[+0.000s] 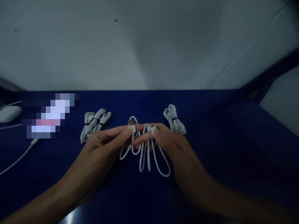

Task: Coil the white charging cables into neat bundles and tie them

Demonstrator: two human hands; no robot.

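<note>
A loose white USB cable hangs in several loops between my two hands above the dark blue table. My left hand pinches the end with the USB plug between thumb and forefinger. My right hand pinches the other end, a small connector, and its fingers are closed around the cable strands. The lower loops rest on or just above the table.
Two tied white cable bundles lie at the back left. One tied bundle lies at the back right, just behind my right hand. A white mouse-like object and a white cord sit at the far left. A pale wall stands behind.
</note>
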